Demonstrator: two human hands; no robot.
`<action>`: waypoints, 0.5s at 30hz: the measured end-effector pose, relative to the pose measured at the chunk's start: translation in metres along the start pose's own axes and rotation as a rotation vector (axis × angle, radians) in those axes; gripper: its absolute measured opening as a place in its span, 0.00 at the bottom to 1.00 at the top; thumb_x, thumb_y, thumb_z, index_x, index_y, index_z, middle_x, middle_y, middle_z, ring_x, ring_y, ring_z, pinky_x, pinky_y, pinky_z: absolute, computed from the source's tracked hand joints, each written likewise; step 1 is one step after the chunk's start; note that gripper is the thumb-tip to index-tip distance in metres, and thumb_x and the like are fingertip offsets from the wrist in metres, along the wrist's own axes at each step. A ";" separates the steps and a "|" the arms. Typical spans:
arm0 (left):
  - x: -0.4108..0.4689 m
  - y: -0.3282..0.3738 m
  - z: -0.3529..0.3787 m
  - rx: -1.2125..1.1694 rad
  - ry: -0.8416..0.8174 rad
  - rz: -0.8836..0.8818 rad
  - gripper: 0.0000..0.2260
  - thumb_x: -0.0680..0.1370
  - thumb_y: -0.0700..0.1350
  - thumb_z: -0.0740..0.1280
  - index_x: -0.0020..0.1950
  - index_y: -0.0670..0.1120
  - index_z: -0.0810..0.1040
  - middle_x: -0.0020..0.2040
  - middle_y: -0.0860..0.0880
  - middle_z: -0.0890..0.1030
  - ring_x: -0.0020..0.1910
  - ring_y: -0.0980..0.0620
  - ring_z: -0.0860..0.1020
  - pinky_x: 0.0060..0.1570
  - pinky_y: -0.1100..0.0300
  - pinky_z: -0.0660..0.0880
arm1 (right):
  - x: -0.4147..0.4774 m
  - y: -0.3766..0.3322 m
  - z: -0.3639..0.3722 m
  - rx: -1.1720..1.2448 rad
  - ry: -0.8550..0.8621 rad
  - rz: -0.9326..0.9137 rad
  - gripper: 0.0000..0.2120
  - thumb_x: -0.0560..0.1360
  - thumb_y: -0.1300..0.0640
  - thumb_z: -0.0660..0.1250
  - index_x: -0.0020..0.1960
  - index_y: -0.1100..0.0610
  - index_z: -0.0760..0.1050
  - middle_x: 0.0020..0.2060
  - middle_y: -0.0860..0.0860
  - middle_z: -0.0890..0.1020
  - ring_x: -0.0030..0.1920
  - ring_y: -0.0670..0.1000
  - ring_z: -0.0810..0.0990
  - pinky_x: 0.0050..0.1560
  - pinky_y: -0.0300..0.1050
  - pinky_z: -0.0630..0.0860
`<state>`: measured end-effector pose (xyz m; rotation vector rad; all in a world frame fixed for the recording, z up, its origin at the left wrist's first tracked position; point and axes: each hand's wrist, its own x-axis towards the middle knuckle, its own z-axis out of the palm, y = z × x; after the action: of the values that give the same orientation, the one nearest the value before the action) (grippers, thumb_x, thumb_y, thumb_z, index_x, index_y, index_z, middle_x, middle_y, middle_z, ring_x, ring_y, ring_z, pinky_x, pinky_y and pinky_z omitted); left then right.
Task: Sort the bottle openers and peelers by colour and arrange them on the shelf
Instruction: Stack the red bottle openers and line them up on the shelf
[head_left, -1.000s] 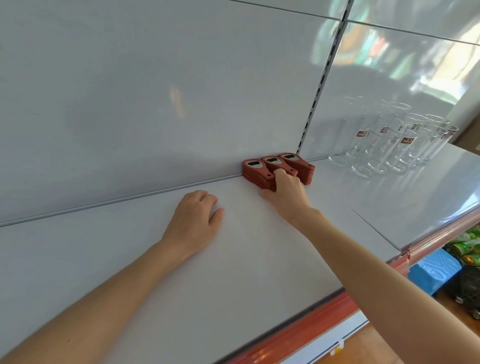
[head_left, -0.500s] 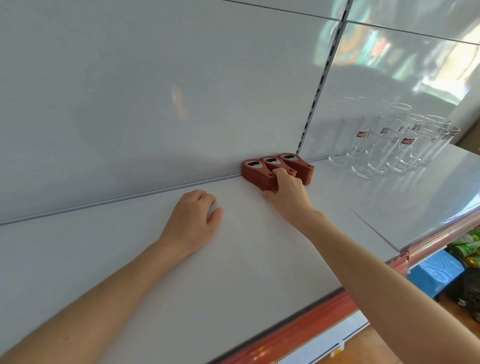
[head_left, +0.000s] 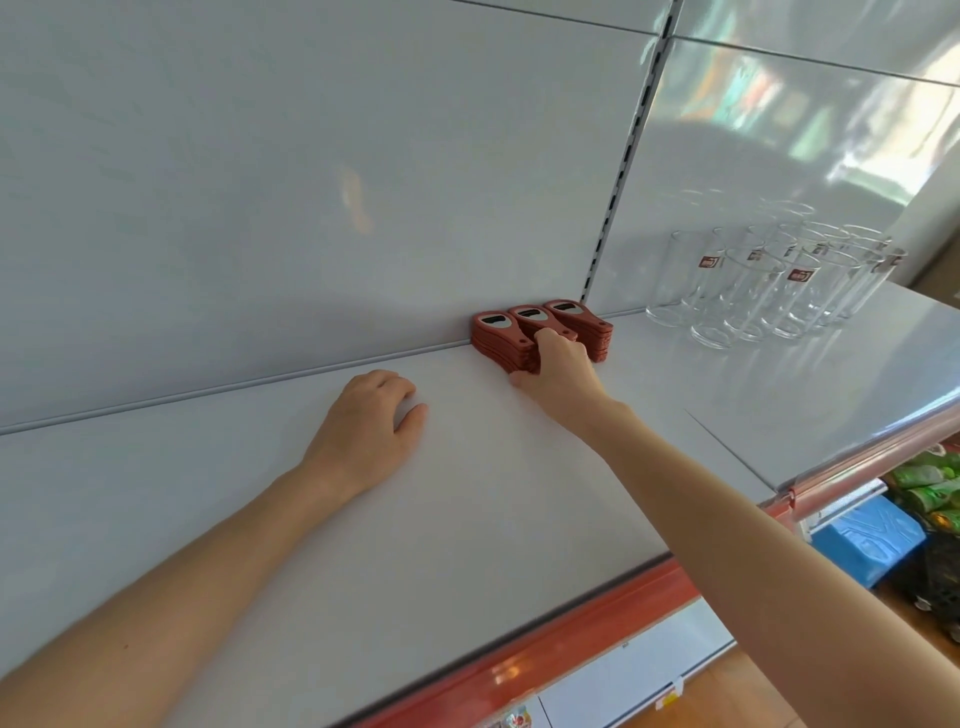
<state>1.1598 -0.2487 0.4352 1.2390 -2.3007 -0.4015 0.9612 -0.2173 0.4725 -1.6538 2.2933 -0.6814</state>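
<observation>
With the right hand (head_left: 558, 364) grasping the middle stack of red bottle openers (head_left: 524, 338) and the left hand (head_left: 369, 426) lying released on the shelf (head_left: 467, 519), a nudge could topple the neighbouring stacks.

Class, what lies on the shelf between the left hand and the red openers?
Nothing: bare white shelf separates the left hand from the openers, in the head view.

Glossy white back panel (head_left: 311, 182) reflects daylight above a wooden floor (head_left: 727, 696).

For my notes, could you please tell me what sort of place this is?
Probably a shop: a white display shelf with a red price rail, labelled drinking glasses, and stacked red bottle openers.
</observation>
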 end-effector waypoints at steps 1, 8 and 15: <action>0.000 -0.001 0.000 0.000 0.008 0.004 0.18 0.75 0.50 0.61 0.55 0.38 0.78 0.56 0.42 0.78 0.59 0.43 0.73 0.57 0.60 0.64 | -0.002 0.001 -0.003 0.012 -0.008 -0.007 0.10 0.74 0.59 0.65 0.50 0.64 0.69 0.45 0.57 0.75 0.45 0.55 0.71 0.40 0.43 0.65; -0.003 0.004 -0.011 0.102 -0.052 0.075 0.28 0.71 0.59 0.48 0.44 0.38 0.78 0.45 0.44 0.80 0.48 0.43 0.76 0.49 0.58 0.70 | -0.032 0.007 -0.023 -0.132 -0.044 -0.157 0.10 0.76 0.52 0.63 0.43 0.59 0.69 0.39 0.52 0.73 0.44 0.55 0.71 0.41 0.46 0.65; -0.048 0.002 -0.073 0.298 -0.044 0.100 0.20 0.79 0.55 0.55 0.62 0.44 0.74 0.60 0.47 0.76 0.60 0.48 0.72 0.58 0.56 0.68 | -0.050 -0.055 -0.026 -0.142 -0.064 -0.408 0.20 0.76 0.48 0.62 0.63 0.59 0.72 0.59 0.53 0.76 0.59 0.51 0.71 0.47 0.39 0.59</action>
<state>1.2213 -0.2092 0.4833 1.2539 -2.5149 -0.0513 1.0119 -0.1785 0.5177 -2.2065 2.0168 -0.5403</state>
